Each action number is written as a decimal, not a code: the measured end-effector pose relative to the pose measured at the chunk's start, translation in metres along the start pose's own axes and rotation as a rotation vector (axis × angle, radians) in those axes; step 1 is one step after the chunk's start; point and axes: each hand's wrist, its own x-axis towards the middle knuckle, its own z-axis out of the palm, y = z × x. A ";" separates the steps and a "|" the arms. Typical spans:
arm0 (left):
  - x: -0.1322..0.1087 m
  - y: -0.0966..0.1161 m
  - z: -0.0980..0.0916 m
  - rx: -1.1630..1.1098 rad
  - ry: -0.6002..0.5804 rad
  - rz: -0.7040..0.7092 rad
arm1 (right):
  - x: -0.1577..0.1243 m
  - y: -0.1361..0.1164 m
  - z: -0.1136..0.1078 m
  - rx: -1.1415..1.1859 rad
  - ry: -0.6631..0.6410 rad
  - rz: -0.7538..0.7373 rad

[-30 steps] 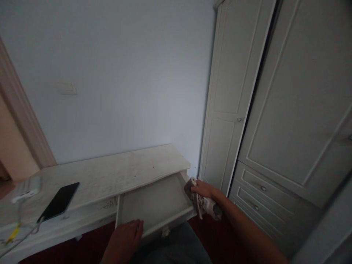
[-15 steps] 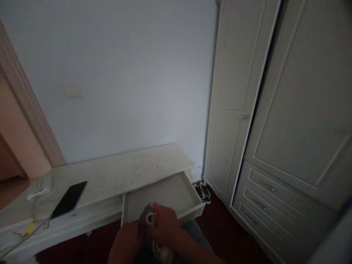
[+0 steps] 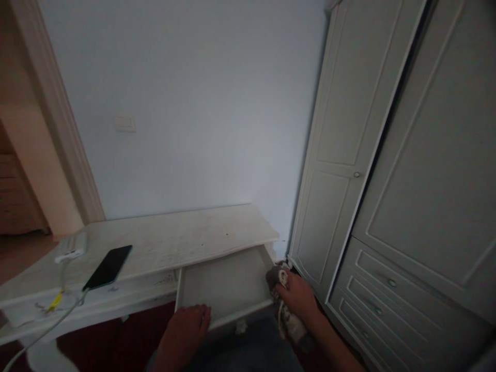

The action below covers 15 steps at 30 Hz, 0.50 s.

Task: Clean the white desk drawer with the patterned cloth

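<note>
The crumpled grey-and-white cloth [image 3: 290,324] sits at the lower centre-right of the frame, bunched in the right hand [image 3: 298,297]. One end pokes out above the knuckles against the right wall of the shallow white wooden drawer [image 3: 227,281]. The rest hangs below the palm, outside the drawer. The drawer is pulled out from under the long white desk top [image 3: 174,243], and its pale bottom panel lies in plain view from side wall to side wall.

The right hand is closed around the cloth, back of the hand up. Its forearm runs in from the bottom right corner, and the fingers press towards the drawer's right rim. The left hand [image 3: 189,325] comes up from the bottom edge and rests on the drawer's front rim near its left corner. The fingers are bent over the edge, but whether they actually clamp it cannot be told.

On the desk top, at the left of the frame, a flat black phone [image 3: 108,266] lies face up. A white plug block [image 3: 72,247] lies just beyond it. A pale cable with a yellow tag [image 3: 56,301] trails off the desk's front edge. A tall white panelled wardrobe [image 3: 349,155] fills the right side.
</note>
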 end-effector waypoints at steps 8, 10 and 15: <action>0.000 0.004 -0.013 -0.098 -0.017 -0.052 | -0.028 -0.113 0.062 0.171 -0.044 -0.286; 0.000 0.002 -0.015 -0.149 -0.039 -0.072 | -0.037 -0.141 0.077 0.237 -0.039 -0.398; -0.001 0.000 -0.012 -0.125 -0.040 -0.052 | -0.041 -0.152 0.084 0.263 -0.067 -0.361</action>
